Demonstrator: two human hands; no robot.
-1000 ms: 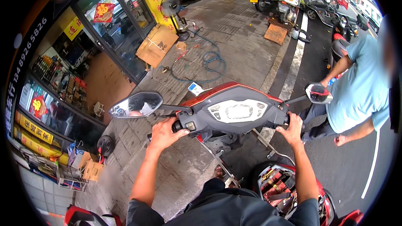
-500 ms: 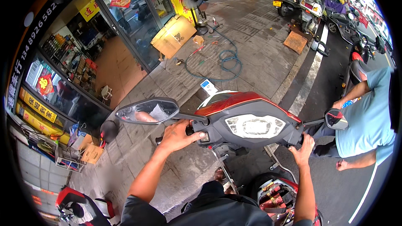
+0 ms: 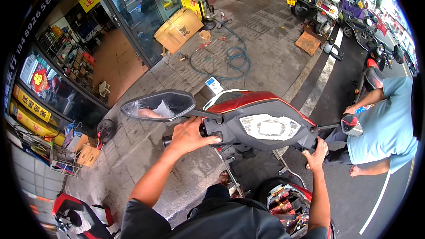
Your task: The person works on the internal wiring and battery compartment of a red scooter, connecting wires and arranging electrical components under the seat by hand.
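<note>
Left hand (image 3: 188, 138) at nine o'clock of the dashboard (image 3: 270, 128), right hand (image 3: 317, 156) at four, curl round the grips (image 3: 168, 140), seemingly steadying the scooter (image 3: 265, 109); moving it likely calls for balance.

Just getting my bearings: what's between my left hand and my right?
In the head view, the dark handlebar cover with its pale display panel lies between your left hand and right hand.

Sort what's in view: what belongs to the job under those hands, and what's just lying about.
Belongs to the job:
handlebar unit, gripped by left hand and right hand
dashboard
left mirror
right mirror

Apparently just lying about:
blue-green hose
cardboard box
orange mat
black wheel
</note>
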